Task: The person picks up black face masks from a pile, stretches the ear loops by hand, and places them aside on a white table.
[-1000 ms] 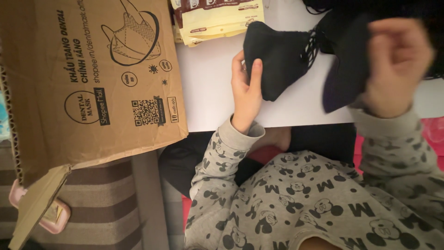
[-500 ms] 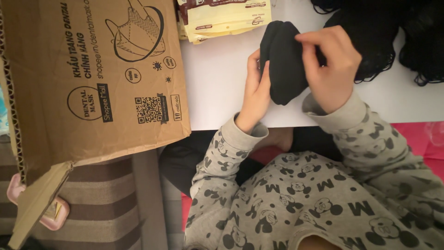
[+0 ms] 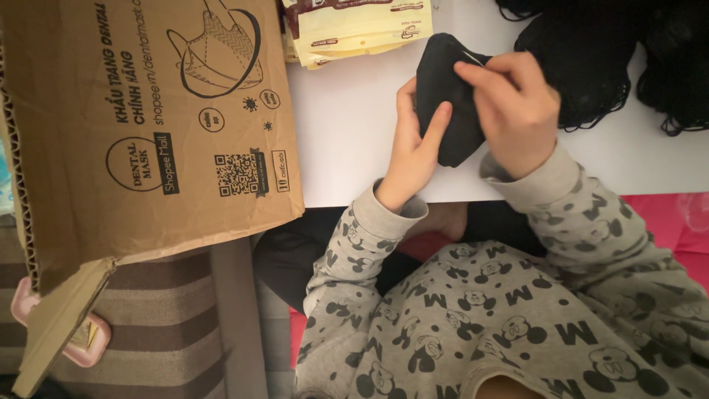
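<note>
Hands [image 3: 465, 129] together — fingers curled round black mask [image 3: 445, 100]

A big brown cardboard box [image 3: 140, 125] printed with black drawings and a square code patch stands well to the left of the left hand [image 3: 413, 148], while flat cream-and-maroon packets [image 3: 354, 29] lie on the white table [image 3: 347, 133] just beyond it.

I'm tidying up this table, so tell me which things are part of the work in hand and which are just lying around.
In use:
black face mask
left hand
right hand

Lying about:
cardboard box
cream packets
pile of black masks
white table
</note>
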